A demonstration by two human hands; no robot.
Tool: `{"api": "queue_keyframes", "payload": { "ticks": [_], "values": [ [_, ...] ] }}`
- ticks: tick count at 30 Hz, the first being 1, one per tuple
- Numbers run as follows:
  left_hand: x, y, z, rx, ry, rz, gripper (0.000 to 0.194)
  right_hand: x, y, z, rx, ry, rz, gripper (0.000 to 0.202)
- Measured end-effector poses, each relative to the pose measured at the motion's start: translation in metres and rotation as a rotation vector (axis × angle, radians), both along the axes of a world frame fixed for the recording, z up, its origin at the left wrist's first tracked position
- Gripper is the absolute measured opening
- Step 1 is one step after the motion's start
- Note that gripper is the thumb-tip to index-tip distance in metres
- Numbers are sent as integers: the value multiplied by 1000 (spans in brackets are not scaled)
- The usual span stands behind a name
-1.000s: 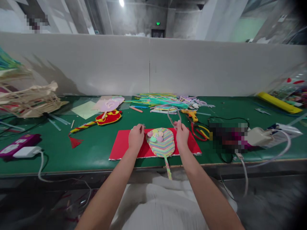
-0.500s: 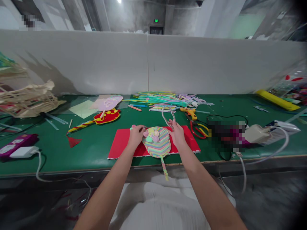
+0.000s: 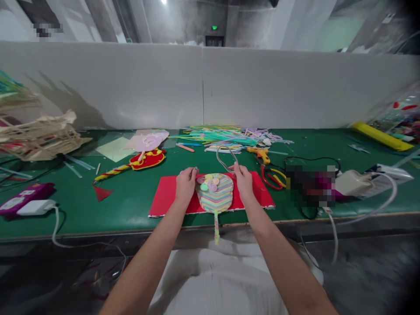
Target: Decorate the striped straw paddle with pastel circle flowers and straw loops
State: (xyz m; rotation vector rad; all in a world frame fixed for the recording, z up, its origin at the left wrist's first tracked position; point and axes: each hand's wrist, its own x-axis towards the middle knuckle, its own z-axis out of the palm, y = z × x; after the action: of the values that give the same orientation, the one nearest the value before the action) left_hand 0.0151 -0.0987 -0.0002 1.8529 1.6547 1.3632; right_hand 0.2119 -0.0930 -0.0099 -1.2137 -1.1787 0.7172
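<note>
A hand fan (image 3: 215,199) with pastel zigzag stripes lies on a red board (image 3: 164,192), its thin handle hanging past the table edge. Several small round coils (image 3: 210,183) in pastel colours sit on its upper left part. At the fan's left side, my left hand (image 3: 185,184) is closed in a pinch. What its fingertips hold is too small to make out. My right hand (image 3: 243,178), by the fan's upper right edge, pinches a pale grey strip (image 3: 220,162), probably a chenille stem, which curves up in a loop above the fan.
Loose coloured stems (image 3: 226,136) lie at the back. Right of the board are an orange glue gun (image 3: 260,154) and red-handled pliers (image 3: 271,180). A red and yellow fan (image 3: 147,160) with a tassel lies to the left. A power strip (image 3: 26,199) stands far left.
The fan's handle has swung left and now points nearly straight at me. My left hand has turned and its fingertips have risen; the grey loop has tilted left. Pink and green pieces beside that hand no longer show.
</note>
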Motion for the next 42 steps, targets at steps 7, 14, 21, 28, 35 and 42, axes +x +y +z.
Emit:
{"api": "queue_keyframes", "payload": {
  "ticks": [7,14,21,28,35,42],
  "values": [
    [8,-6,10,-49,-421,-267,37,-12,-10,9,35,-172,219,39],
    [4,-3,9,-176,-653,-436,32,-14,-10,9,21,-223,271,37],
    [6,-3,7,-297,-949,-526,39,-13,-9,9,-17,-206,278,35],
    [6,-6,11,-334,-1018,-587,25,-13,-9,9,-12,-201,277,37],
    [4,-4,12,-378,-1043,-661,25,-13,-10,11,-15,-178,262,41],
    [4,-6,14,-344,-1040,-626,26,-13,-11,13,6,-178,269,39]
  ]
}}
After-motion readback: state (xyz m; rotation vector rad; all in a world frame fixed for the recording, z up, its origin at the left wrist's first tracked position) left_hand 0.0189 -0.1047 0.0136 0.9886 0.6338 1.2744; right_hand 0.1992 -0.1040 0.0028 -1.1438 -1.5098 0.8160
